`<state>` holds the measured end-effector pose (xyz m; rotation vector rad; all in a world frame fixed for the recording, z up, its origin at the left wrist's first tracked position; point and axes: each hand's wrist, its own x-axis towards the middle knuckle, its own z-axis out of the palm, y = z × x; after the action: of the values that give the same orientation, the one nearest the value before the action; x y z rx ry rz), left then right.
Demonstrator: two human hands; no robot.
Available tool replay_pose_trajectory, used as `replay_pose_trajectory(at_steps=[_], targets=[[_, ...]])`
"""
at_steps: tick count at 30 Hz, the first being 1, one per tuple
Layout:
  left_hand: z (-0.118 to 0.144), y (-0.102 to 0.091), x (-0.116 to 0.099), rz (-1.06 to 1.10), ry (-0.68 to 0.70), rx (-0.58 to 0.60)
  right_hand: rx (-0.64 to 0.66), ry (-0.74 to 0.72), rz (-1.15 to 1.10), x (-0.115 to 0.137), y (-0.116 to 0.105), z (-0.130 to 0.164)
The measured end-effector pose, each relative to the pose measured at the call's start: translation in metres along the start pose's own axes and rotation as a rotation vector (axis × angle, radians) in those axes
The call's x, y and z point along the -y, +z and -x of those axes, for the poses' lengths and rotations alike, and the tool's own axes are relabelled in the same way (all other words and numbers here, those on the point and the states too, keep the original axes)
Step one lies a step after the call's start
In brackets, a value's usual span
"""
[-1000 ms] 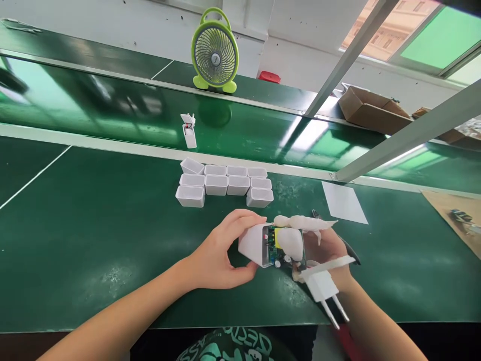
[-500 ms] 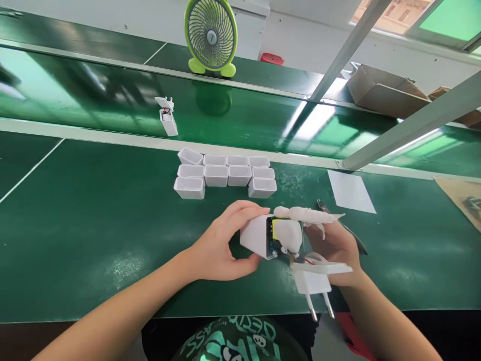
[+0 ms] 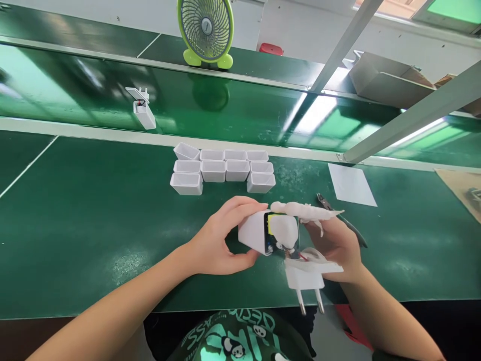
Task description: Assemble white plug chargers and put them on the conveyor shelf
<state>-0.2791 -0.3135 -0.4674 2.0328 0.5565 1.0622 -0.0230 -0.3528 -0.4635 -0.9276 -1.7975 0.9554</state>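
Observation:
My left hand (image 3: 221,240) grips a white charger housing (image 3: 253,233) just above the green table. A circuit board (image 3: 273,233) sits partly inside its open end. My right hand (image 3: 334,245), with white covers on thumb and forefinger, holds the board and the white plug cover (image 3: 306,275), whose two pins point toward me. Thin wires join cover and board.
Several empty white housings (image 3: 221,170) stand in rows beyond my hands. Pliers (image 3: 340,216) and a white sheet (image 3: 351,184) lie to the right. One assembled charger (image 3: 143,111) rests on the conveyor belt at left. A green fan (image 3: 206,31) and a cardboard box (image 3: 391,82) stand farther back.
The board has gone deeper into the housing. The plug cover has turned so its pins point straight toward me. The charger on the belt has travelled left.

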Motion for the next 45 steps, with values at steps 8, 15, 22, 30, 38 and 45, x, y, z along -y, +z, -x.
replay_pose_trajectory(at_steps=[8,15,22,30,38,45], targets=[[0.000,-0.002,-0.001,-0.003,0.030,0.001,-0.031,-0.031,-0.077,-0.003,0.001,0.002],[-0.002,-0.001,-0.001,0.009,0.019,0.006,-0.083,0.009,-0.055,-0.014,-0.002,0.014],[-0.002,-0.001,0.000,0.021,0.001,0.015,0.061,-0.100,0.206,0.007,-0.001,-0.006],[0.002,0.001,-0.001,0.311,-0.280,0.203,0.278,-0.130,0.356,0.016,-0.004,-0.021],[0.004,-0.011,0.000,0.398,-0.277,0.376,0.211,-0.157,0.361,0.008,0.010,-0.022],[0.001,-0.011,-0.001,0.035,-0.240,0.022,0.047,-0.080,0.418,-0.021,0.049,-0.017]])
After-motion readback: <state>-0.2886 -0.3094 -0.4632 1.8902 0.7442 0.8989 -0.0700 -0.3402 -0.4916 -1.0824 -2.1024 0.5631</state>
